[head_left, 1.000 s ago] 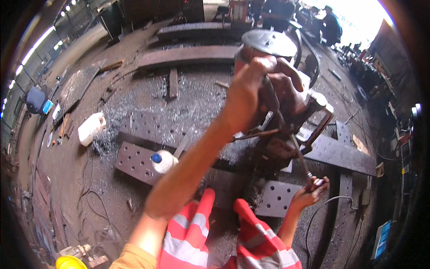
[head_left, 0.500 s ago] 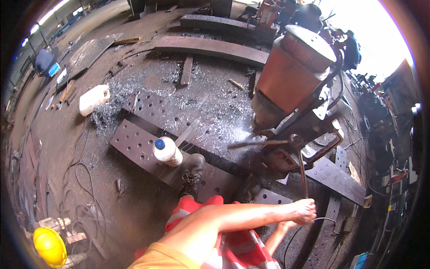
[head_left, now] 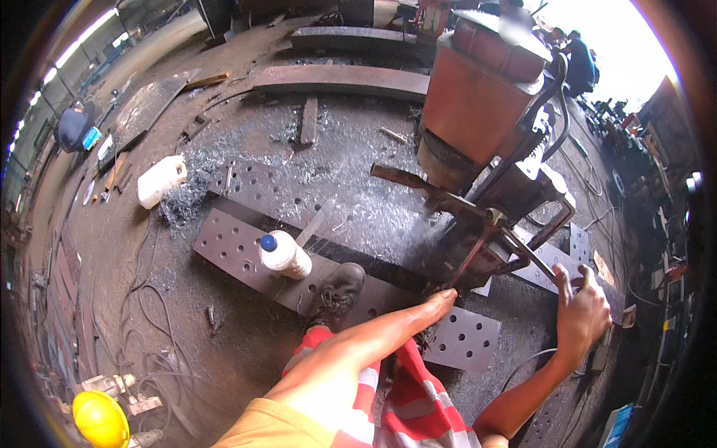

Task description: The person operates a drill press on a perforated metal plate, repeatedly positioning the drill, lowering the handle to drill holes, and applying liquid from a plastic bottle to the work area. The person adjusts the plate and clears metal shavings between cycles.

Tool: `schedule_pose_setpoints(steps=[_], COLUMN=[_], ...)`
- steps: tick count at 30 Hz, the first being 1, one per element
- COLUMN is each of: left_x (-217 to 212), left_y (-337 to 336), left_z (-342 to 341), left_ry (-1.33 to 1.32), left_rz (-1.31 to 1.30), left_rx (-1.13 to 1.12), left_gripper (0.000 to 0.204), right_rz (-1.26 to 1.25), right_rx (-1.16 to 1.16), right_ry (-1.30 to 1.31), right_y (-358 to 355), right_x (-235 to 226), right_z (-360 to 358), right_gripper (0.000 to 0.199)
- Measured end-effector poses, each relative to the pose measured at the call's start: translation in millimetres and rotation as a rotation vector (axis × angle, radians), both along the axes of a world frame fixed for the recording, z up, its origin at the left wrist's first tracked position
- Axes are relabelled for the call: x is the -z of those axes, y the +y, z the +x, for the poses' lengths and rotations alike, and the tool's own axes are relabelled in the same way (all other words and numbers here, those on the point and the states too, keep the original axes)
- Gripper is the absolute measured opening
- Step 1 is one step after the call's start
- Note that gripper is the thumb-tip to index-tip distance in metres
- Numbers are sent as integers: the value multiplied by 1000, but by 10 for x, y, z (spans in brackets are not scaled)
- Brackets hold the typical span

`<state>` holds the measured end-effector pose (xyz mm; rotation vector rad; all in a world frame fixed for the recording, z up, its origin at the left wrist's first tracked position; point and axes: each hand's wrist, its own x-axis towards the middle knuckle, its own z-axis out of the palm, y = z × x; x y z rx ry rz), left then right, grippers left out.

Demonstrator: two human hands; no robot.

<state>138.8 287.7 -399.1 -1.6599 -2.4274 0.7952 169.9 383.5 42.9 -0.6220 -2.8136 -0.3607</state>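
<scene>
A large magnetic drill with an orange-brown motor housing [head_left: 467, 97] stands on drilled steel plates at right of centre. Its feed handle [head_left: 494, 218] has long bar spokes spreading from a hub. My left hand [head_left: 439, 305] is closed round the end of the spoke that points toward me. Beside the end of the right-hand spoke [head_left: 532, 257] is my right hand [head_left: 586, 308], raised with its fingers apart; I cannot tell whether it touches the bar. The drill tip is hidden behind the machine body. A white bottle with a blue cap [head_left: 285, 255] stands on the near perforated plate [head_left: 224, 243].
My boot [head_left: 340, 290] rests on the near plate. Metal shavings [head_left: 336, 198] cover the far plate and floor. A white jerrycan [head_left: 161, 181], a yellow hard hat [head_left: 101, 420] and loose cables [head_left: 153, 313] lie to the left. Steel beams [head_left: 343, 78] lie beyond. People are in the background.
My hands were together on one spoke at lower right; now they are apart, the left further left on a spoke, the right raised at right. The feed handle has turned.
</scene>
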Motion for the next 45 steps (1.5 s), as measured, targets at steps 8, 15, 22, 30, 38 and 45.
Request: schedule_pose_setpoints(steps=[8,15,22,30,38,45], left_x=[-453,-665,-549,-883,-1154,-1172], left_y=[-1031,-2547,-2535,-2344,-1894,-1746], left_z=[-376,-33,292,65,-110,-89], left_ry=[-1102,-1010,-1133,-1202,-1200,-1229], left_rz=[948,867,1435,1362,1095,1046], left_rx=[-877,-857,-1166,-1101,-764,-700], left_gripper=[37,28,24,22,22,23], right_rz=[-155,-261,-309,-271,-313,-316], right_rx=[-7,-30,-74,-37,-70,-63], right_ry=[28,503,521,497,484,469], right_y=[560,207,170,300,318,325], right_x=[1338,2472,2467,2502,2451,2393], right_z=[169,-15,-4,14,1,23], right_gripper=[35,31,30,30,32,33])
